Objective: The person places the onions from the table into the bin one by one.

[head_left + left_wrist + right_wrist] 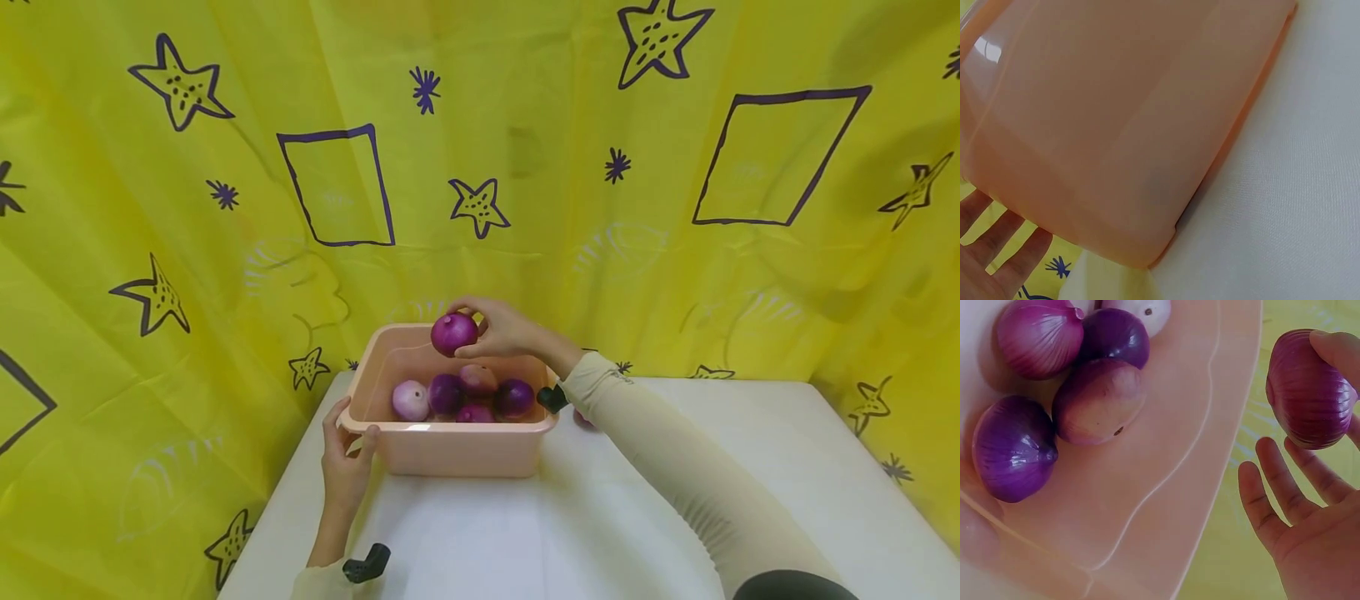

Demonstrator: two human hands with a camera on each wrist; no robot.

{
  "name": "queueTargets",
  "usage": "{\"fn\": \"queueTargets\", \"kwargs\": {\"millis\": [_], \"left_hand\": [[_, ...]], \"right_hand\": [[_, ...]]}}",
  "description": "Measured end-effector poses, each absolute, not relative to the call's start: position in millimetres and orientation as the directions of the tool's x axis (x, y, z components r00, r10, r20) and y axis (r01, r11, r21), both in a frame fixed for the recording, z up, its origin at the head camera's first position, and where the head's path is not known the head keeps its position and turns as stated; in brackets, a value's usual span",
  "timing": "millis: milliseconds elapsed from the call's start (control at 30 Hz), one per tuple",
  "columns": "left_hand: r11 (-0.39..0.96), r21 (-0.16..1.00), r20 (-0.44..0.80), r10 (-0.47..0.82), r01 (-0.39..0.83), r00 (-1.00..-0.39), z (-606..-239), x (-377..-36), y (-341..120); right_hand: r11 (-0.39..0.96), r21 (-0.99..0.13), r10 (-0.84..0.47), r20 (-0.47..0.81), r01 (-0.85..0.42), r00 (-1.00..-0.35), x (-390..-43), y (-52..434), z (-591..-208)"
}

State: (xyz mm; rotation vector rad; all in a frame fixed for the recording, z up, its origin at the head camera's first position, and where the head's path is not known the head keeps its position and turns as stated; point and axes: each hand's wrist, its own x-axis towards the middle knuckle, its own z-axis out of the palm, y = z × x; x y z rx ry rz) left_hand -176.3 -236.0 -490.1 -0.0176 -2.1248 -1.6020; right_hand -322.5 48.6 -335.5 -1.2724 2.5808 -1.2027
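A purple-red onion (453, 334) is held up over the far part of a peach plastic basin (461, 454), pinched between the thumb and fingers of my right hand (498, 329). The right wrist view shows this onion (1310, 394) gripped on its side, the other fingers spread below. My left hand (348, 458) holds the basin's near left corner, thumb on the front rim and fingers round the side. Inside the basin lie several onions: a pale one (411, 401), dark purple ones (514, 397), and a reddish-brown oval piece (1100, 403) among them.
The basin stands on a white table (660, 492) near its back edge. Right of it, partly hidden by my right forearm, lies a reddish round thing (583, 420). A yellow patterned curtain (540, 208) hangs behind the table and along both sides.
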Motion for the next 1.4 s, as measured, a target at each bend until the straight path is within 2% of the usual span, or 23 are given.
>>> {"fn": "queueTargets", "kwargs": {"millis": [167, 400, 767, 1067, 1400], "left_hand": [[0.309, 0.905, 0.378, -0.267, 0.293, -0.886, -490, -178, -236], [0.309, 0.907, 0.372, -0.265, 0.287, -0.889, -490, -179, -235], [0.313, 0.900, 0.387, -0.259, 0.302, -0.885, -491, -179, -236], [0.310, 0.903, 0.383, -0.260, 0.299, -0.887, -489, -178, -236], [0.316, 0.900, 0.387, -0.261, 0.300, -0.884, -492, -177, -237]], "right_hand": [[0.379, -0.648, -0.692, 0.276, -0.661, -0.667, -324, 48, -338], [0.439, -0.591, -0.682, 0.271, -0.677, -0.679, -325, 47, -338], [0.406, -0.625, -0.658, 0.307, -0.667, -0.688, -327, 60, -337], [0.446, -0.685, -0.571, 0.277, -0.575, -0.773, -317, 114, -333], [0.549, -0.649, -0.483, 0.268, -0.526, -0.834, -308, 187, -347]]}}
